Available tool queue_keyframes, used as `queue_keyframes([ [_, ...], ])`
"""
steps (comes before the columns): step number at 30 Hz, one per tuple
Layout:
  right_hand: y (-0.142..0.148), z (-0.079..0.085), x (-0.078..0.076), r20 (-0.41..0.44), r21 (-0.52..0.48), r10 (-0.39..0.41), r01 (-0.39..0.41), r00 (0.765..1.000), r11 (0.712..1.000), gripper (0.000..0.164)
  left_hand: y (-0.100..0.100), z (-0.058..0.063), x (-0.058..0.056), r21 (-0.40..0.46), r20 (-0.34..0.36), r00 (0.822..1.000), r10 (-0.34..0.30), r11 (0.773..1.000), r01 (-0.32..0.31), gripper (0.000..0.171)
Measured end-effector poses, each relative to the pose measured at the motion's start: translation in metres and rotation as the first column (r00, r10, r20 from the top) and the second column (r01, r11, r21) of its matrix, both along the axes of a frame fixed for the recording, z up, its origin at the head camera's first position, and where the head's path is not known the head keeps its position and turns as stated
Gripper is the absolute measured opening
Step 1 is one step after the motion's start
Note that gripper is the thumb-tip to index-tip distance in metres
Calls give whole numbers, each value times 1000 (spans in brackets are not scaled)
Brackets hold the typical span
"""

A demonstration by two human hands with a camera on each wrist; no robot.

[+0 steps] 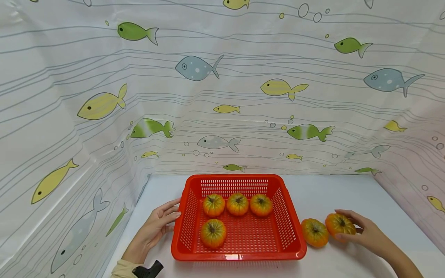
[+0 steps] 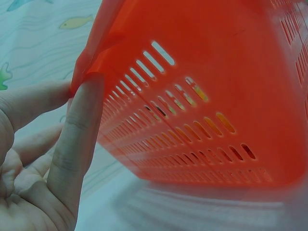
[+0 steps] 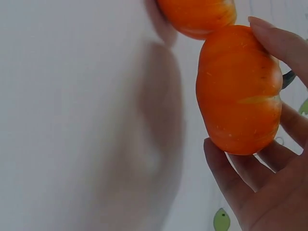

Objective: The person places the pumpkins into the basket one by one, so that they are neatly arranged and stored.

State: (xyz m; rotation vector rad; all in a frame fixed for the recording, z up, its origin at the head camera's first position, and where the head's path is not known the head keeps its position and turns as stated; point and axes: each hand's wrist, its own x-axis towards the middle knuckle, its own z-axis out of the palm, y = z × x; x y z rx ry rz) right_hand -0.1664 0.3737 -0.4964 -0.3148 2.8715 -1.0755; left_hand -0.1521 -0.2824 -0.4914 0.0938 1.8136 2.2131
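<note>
My right hand [image 1: 370, 235] grips a small orange pumpkin [image 1: 338, 224] at the right, thumb on one side and fingers on the other. In the right wrist view, the held pumpkin [image 3: 238, 91] shows its smooth orange underside, and its dark stem points away. A second pumpkin [image 1: 314, 233] sits just left of it, beside the basket. The left hand [image 1: 153, 227] touches the left rim of the red plastic basket [image 1: 240, 256] with fairly straight fingertips. In the left wrist view, fingers [image 2: 77, 130] meet the basket's rim from outside. Several pumpkins [image 1: 214, 233] lie inside the basket.
Three pumpkins [image 1: 237, 204] form a row along the basket's far side, with one more in front at the left. A white table [image 1: 333, 193] carries everything. Behind and at both sides hangs a white fish-print sheet [image 1: 250, 127].
</note>
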Motion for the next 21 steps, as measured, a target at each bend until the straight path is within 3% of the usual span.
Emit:
queue_keyframes([
  [21, -30, 44, -11, -36, 37, 37, -35, 999, 999, 71, -1, 0, 0, 2, -9, 1000, -7, 1000, 7, 64],
])
